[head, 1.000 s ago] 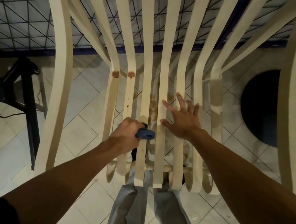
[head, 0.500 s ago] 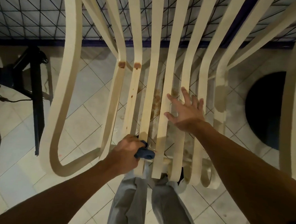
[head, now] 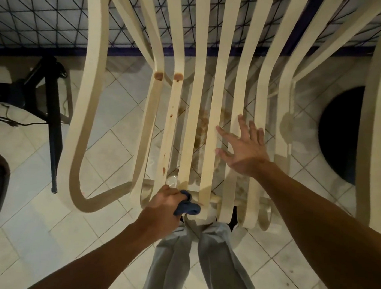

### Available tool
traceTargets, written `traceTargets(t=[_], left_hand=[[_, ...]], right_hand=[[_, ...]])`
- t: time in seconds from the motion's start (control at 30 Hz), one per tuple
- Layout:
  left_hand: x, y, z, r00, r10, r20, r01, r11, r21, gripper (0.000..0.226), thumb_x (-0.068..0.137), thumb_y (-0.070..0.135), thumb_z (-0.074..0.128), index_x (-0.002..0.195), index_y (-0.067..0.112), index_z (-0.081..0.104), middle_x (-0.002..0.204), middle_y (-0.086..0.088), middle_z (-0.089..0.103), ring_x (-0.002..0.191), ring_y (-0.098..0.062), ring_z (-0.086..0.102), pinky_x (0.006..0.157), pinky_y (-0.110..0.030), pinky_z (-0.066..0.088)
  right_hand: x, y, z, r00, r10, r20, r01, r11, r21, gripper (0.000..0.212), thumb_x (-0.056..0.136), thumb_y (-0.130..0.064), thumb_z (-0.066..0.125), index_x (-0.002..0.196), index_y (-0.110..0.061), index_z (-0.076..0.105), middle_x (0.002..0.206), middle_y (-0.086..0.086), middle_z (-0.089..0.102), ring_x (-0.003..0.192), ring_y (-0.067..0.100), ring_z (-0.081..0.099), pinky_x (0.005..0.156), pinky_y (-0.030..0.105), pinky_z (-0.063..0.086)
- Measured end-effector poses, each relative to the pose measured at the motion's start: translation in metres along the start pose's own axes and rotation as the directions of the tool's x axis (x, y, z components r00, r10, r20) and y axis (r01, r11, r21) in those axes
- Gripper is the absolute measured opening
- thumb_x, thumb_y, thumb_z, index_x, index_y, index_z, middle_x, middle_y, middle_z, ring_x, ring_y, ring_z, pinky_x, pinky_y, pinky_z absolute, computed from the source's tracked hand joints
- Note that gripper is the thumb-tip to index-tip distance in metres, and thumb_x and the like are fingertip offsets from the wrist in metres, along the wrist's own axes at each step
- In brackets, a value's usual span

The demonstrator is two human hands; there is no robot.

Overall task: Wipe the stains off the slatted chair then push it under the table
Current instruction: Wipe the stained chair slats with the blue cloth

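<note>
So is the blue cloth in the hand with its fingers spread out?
No, the left hand grips the blue cloth, while the right hand with spread fingers holds nothing.

Only narrow gaps open between the chair slats (head: 220,79), and a black stand (head: 53,113) crowds the tiled floor (head: 34,235) at left.
</note>
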State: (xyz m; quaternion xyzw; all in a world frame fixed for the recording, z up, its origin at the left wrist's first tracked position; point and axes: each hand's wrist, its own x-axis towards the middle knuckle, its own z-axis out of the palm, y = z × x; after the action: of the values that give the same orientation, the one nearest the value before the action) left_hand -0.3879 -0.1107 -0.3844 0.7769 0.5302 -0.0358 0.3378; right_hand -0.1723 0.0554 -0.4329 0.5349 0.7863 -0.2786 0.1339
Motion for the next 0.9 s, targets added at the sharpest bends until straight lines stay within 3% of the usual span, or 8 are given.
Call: traceTargets(t=[0.13, 0.23, 0.33, 0.47, 0.57, 0.67, 0.77, 0.9], left_hand=[[0.007, 0.008, -0.014, 0.964, -0.254, -0.083, 0.232, 0.949, -0.211, 0.025, 0.086, 0.009, 0.06, 0.101, 0.025, 0.071, 0.091, 0.001, 0.066, 0.09, -0.017, 0.057, 0.071, -0.022, 0.048], [0.027, 0.016, -0.03, 0.961, -0.221, -0.167, 0.159, 0.933, -0.323, 0.028, 0.079, -0.001, 0.068, 0.101, 0.014, 0.075, 0.089, -0.005, 0.071, 0.083, -0.015, 0.059, 0.076, -0.003, 0.037], [0.061, 0.012, -0.028, 0.946, -0.229, -0.228, 0.161, 0.945, -0.285, 0.027, 0.082, 0.001, 0.066, 0.108, 0.005, 0.07, 0.101, -0.01, 0.07, 0.095, -0.026, 0.057, 0.078, -0.016, 0.036], [0.089, 0.012, -0.017, 0.957, -0.209, -0.203, 0.171, 0.967, -0.189, 0.028, 0.08, 0.002, 0.067, 0.107, 0.01, 0.069, 0.102, -0.008, 0.067, 0.096, -0.028, 0.054, 0.085, -0.036, 0.044], [0.08, 0.014, -0.006, 0.967, -0.196, -0.163, 0.169, 0.971, -0.167, 0.024, 0.078, -0.002, 0.063, 0.097, 0.012, 0.068, 0.092, -0.004, 0.064, 0.087, -0.024, 0.052, 0.075, -0.03, 0.041], [0.06, 0.023, -0.008, 0.988, -0.089, -0.125, 0.067, 0.984, -0.165, 0.02, 0.072, -0.008, 0.063, 0.079, 0.01, 0.066, 0.071, -0.006, 0.061, 0.064, -0.017, 0.045, 0.061, -0.029, 0.04], [0.053, 0.031, -0.018, 0.995, 0.003, -0.097, -0.025, 0.975, -0.219, 0.028, 0.065, -0.01, 0.065, 0.078, 0.013, 0.072, 0.063, -0.005, 0.062, 0.054, -0.018, 0.053, 0.047, -0.024, 0.045], [0.074, 0.039, -0.028, 0.933, -0.361, -0.011, 0.317, 0.833, -0.454, 0.018, 0.082, 0.007, 0.066, 0.098, 0.009, 0.074, 0.087, -0.008, 0.072, 0.082, -0.019, 0.066, 0.072, -0.025, 0.052]], right_hand=[[-0.011, 0.003, 0.0, 0.994, 0.026, -0.108, -0.016, 0.995, 0.095, 0.059, 0.098, -0.05, 0.041, 0.15, -0.05, 0.012, 0.162, 0.003, -0.021, 0.148, 0.03, -0.021, 0.117, 0.047, -0.012], [-0.023, 0.015, 0.0, 0.979, 0.141, -0.149, -0.122, 0.984, 0.13, 0.059, 0.1, -0.046, 0.04, 0.151, -0.048, 0.012, 0.162, 0.002, -0.02, 0.148, 0.031, -0.018, 0.117, 0.048, -0.009], [-0.032, 0.025, 0.003, 0.974, 0.192, -0.118, -0.176, 0.975, 0.139, 0.056, 0.1, -0.045, 0.04, 0.151, -0.046, 0.018, 0.164, 0.002, -0.013, 0.149, 0.03, -0.016, 0.12, 0.049, -0.005], [-0.036, 0.037, 0.011, 0.98, 0.113, -0.166, -0.098, 0.991, 0.095, 0.048, 0.101, -0.036, 0.032, 0.148, -0.05, 0.025, 0.164, 0.004, -0.009, 0.149, 0.033, -0.012, 0.118, 0.049, -0.003], [-0.037, 0.04, 0.017, 0.976, 0.11, -0.186, -0.092, 0.99, 0.104, 0.046, 0.103, -0.035, 0.025, 0.147, -0.049, 0.027, 0.165, 0.005, -0.003, 0.149, 0.035, -0.009, 0.118, 0.049, -0.001], [-0.038, 0.035, 0.019, 0.969, 0.108, -0.22, -0.092, 0.992, 0.08, 0.05, 0.104, -0.023, 0.032, 0.149, -0.044, 0.028, 0.164, 0.011, 0.001, 0.149, 0.039, -0.004, 0.118, 0.049, -0.002], [-0.038, 0.034, 0.017, 0.969, 0.108, -0.223, -0.093, 0.993, 0.077, 0.058, 0.101, -0.012, 0.037, 0.149, -0.043, 0.028, 0.164, 0.012, 0.001, 0.149, 0.04, -0.002, 0.116, 0.047, -0.004], [-0.035, 0.035, 0.018, 0.973, 0.116, -0.201, -0.106, 0.993, 0.061, 0.075, 0.095, 0.0, 0.041, 0.15, -0.047, 0.022, 0.164, 0.009, -0.004, 0.149, 0.038, -0.006, 0.116, 0.044, -0.007]])
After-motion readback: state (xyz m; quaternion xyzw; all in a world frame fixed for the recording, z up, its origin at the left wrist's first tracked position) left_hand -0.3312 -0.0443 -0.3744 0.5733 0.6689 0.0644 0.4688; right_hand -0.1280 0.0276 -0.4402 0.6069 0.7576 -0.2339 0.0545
